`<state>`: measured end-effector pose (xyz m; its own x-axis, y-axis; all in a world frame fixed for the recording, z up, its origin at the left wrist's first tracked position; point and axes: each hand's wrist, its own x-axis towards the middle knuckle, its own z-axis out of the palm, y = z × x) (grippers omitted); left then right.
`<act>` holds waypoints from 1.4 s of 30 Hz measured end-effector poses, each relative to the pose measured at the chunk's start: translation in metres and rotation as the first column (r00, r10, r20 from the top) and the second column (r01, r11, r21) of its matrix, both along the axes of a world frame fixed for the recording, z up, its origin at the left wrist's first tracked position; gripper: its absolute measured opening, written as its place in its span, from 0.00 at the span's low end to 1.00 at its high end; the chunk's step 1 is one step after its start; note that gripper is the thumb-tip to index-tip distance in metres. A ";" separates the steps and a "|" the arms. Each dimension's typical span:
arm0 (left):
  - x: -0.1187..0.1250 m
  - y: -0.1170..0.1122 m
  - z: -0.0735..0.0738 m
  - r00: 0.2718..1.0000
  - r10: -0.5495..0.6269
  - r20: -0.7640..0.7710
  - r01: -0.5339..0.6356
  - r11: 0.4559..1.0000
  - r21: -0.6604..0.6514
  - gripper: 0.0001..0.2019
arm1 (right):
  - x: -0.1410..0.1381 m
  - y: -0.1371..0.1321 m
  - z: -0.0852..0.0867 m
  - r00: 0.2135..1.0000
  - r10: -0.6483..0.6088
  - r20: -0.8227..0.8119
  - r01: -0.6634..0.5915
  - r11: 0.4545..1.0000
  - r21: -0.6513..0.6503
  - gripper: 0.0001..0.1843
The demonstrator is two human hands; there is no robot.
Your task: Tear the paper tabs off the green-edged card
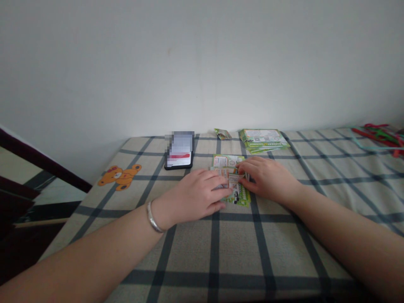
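A green-and-white printed leaflet lies in front of me on the checked cloth, its middle part folded up or overlapped by another layer. My left hand rests over its left side, fingers stretched out and lying on the paper. On the right side, my right hand has thumb and fingers closed together on the leaflet's edge. How many layers are between them is hidden. A silver bangle circles my left wrist.
Behind the leaflet lies a stack of similar leaflets, with a small folded green paper to its left. A phone and a bear-shaped cutout are on the left. Red and green items sit far right, near the wall.
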<state>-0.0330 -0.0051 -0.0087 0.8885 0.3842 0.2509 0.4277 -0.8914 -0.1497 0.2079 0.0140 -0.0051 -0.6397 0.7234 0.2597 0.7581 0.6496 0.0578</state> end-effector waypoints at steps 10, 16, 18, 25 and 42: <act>0.000 0.004 -0.003 0.994 0.068 0.085 -0.069 0.998 0.011 0.11 | 0.002 -0.003 0.001 1.000 0.026 0.009 -0.026 0.999 0.036 0.10; -0.001 0.005 -0.004 0.980 0.151 0.132 -0.155 0.988 0.025 0.11 | 0.000 -0.007 0.002 0.997 0.041 -0.060 -0.040 0.999 0.025 0.11; 0.000 0.005 -0.004 0.972 0.189 0.136 -0.194 0.981 0.026 0.11 | -0.001 -0.009 0.001 0.994 0.065 -0.090 -0.064 0.998 0.019 0.11; 0.000 0.006 -0.008 0.948 0.285 0.139 -0.283 0.958 -0.033 0.14 | -0.004 -0.015 -0.001 0.958 0.245 -0.150 -0.256 0.965 -0.061 0.09; -0.002 0.007 -0.012 0.949 0.274 0.157 -0.250 0.956 -0.153 0.16 | 0.000 -0.001 -0.009 0.986 0.137 -0.093 -0.128 0.987 0.092 0.15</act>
